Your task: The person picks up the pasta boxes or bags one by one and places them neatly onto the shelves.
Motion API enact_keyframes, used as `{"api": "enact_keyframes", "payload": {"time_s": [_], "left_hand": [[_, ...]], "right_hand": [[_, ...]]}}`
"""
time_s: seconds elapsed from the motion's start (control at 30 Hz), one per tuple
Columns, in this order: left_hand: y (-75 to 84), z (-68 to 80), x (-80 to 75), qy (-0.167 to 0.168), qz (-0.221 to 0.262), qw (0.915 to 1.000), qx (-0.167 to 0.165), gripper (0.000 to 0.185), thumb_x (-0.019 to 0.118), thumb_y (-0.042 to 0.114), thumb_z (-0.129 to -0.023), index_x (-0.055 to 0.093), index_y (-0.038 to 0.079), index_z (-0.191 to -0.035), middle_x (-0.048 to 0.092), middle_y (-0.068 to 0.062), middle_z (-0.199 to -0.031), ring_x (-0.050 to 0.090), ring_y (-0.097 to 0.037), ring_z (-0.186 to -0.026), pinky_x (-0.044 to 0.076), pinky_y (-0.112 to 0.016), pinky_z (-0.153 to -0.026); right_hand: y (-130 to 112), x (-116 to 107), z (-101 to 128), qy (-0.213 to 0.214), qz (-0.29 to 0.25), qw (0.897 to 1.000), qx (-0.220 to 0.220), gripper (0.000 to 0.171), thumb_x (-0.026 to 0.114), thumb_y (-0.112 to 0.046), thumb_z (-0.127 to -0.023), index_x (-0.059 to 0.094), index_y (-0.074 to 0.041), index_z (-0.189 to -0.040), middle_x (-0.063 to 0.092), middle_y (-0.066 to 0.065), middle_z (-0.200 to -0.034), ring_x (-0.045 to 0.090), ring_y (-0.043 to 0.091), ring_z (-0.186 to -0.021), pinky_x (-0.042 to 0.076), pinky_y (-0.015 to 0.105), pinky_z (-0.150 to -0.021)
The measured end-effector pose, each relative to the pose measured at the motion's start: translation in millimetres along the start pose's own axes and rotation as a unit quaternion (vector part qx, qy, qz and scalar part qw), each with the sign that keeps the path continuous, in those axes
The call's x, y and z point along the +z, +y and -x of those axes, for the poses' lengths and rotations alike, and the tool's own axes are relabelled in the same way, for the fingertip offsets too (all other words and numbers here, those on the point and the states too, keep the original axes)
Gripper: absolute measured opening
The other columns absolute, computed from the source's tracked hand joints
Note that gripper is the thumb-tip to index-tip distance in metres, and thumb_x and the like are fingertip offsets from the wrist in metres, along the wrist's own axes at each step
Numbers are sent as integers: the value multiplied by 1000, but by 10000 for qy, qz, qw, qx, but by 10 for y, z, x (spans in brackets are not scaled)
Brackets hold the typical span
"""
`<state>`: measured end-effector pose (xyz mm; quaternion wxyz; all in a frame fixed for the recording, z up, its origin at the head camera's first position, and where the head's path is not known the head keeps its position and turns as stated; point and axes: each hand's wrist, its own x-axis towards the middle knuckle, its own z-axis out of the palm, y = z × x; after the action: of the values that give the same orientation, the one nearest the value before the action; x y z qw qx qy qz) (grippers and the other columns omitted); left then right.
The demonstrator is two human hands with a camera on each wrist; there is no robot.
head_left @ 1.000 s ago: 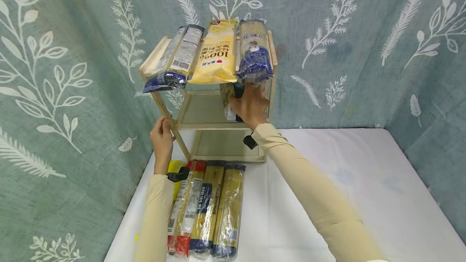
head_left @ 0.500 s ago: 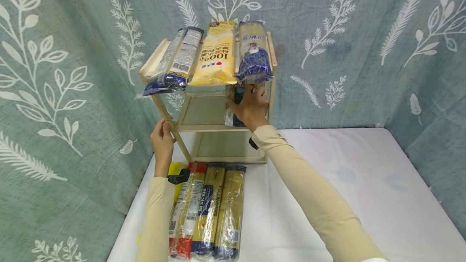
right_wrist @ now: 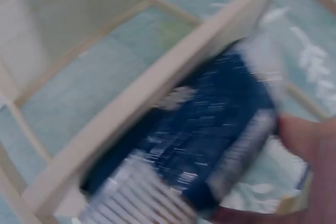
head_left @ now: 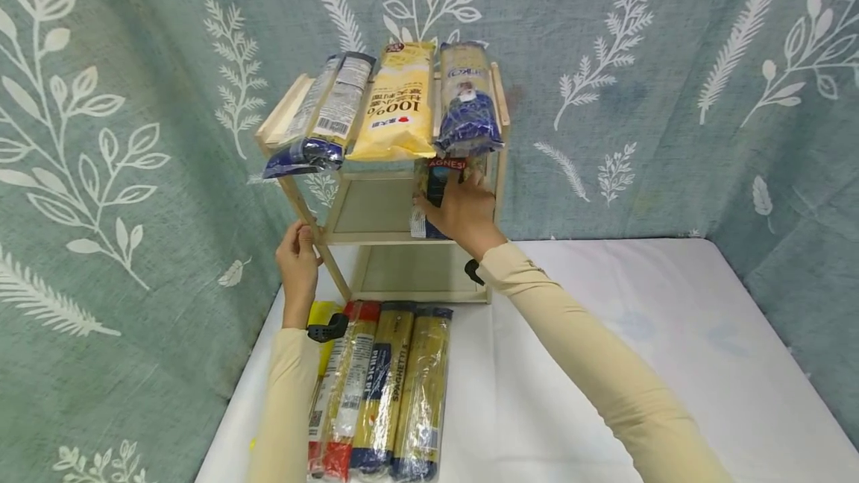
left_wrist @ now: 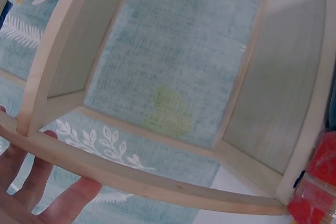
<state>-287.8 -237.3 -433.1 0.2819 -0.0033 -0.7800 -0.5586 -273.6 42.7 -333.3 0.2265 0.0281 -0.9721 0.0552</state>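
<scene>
My right hand holds a dark blue pasta bag, marked AGNESI, at the right end of the rack's middle shelf. In the right wrist view, blurred, the bag has a striped end and stands over the shelf's front edge, with thumb and a finger along its sides. My left hand grips the front left post of the wooden rack. Up close in the left wrist view, its fingers lie against the post.
On the top shelf lie a blue-ended pasta pack, a yellow pasta bag and another blue-ended pack. Several spaghetti packs lie side by side on the white tabletop before the rack. Patterned curtain hangs behind.
The pasta bag has come forward and down on the middle shelf, and more of its printed front shows. My right hand has moved with it. The left hand stays on the post.
</scene>
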Motion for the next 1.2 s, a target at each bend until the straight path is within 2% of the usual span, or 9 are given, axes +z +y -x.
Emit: {"api": "enact_keyframes", "payload": {"time_s": [0.2, 0.27, 0.37, 0.5, 0.63, 0.87, 0.93, 1.1, 1.2], "left_hand": [[25, 28, -23, -24, -42, 10000, -22, 41, 42, 38, -100, 61, 8, -121, 65, -12, -106, 58, -16, -96, 57, -34, -63], [38, 73, -26, -90, -9, 9999, -56, 39, 44, 34, -100, 59, 9, -126, 63, -13, -110, 58, -20, -99, 56, -28, -64], [63, 199, -44, -186, -102, 9997, -94, 36, 50, 26, -99, 55, 12, -132, 60, -13, -118, 57, -25, -104, 51, -18, -68], [108, 418, -123, -251, -466, 9986, 40, 35, 55, 17, -97, 54, 12, -132, 59, -12, -122, 57, -28, -103, 49, -29, -74], [155, 656, -255, -493, -796, 9952, 278, 26, 57, 11, -95, 61, 7, -121, 63, -10, -114, 59, -28, -99, 44, -46, -83], [59, 1151, -519, -747, -1490, 9840, 628, 22, 61, 0, -89, 66, 5, -110, 67, -9, -106, 62, -24, -94, 46, -9, -65], [21, 1287, -596, -784, -1667, 9810, 608, 24, 62, -4, -87, 66, 3, -110, 67, -10, -107, 62, -27, -94, 51, -14, -66], [-80, 1526, -772, -947, -2024, 9747, -66, 31, 62, -4, -86, 63, 4, -116, 64, -12, -112, 59, -29, -101, 54, -50, -75], [-160, 1620, -888, -1165, -2303, 9640, -633, 37, 61, -2, -86, 60, 7, -122, 60, -13, -117, 53, -32, -108, 48, -58, -82]], "right_hand": [[89, -337, 139, -1474, -1192, 9817, 157, 66, 60, -51, -88, 51, -5, -133, 63, 14, -83, 59, 28, -68, 48, 41, -58], [165, -439, 200, -1384, -1509, 9785, 232, 56, 62, -47, -88, 58, -6, -126, 63, 10, -77, 58, 26, -66, 48, 42, -60], [310, -551, 302, -796, -1834, 9794, 268, 35, 63, -42, -88, 69, -8, -93, 54, 2, -60, 49, 20, -54, 41, 36, -51], [521, -594, 380, 77, -2222, 9745, 292, 35, 66, -36, -87, 56, -11, -64, 48, 1, -54, 44, 20, -49, 33, 34, -45], [702, -538, 390, 335, -2685, 9618, 404, 28, 66, -35, -88, 58, -8, -86, 61, 9, -77, 55, 27, -66, 44, 41, -56], [856, -382, 360, 106, -3377, 9409, -225, 31, 53, -28, -98, 52, -3, -118, 66, 16, -96, 65, 28, -78, 52, 42, -65], [879, -348, 355, 27, -3556, 9339, -380, 30, 51, -26, -99, 51, -3, -118, 66, 17, -99, 66, 29, -81, 53, 43, -67], [922, -301, 348, 35, -3703, 9274, -520, 27, 50, -25, -99, 50, -3, -114, 66, 19, -102, 65, 31, -82, 52, 44, -69], [928, -277, 345, 18, -3773, 9243, -570, 26, 50, -25, -99, 49, -3, -113, 66, 20, -102, 65, 31, -82, 52, 43, -67]]}}
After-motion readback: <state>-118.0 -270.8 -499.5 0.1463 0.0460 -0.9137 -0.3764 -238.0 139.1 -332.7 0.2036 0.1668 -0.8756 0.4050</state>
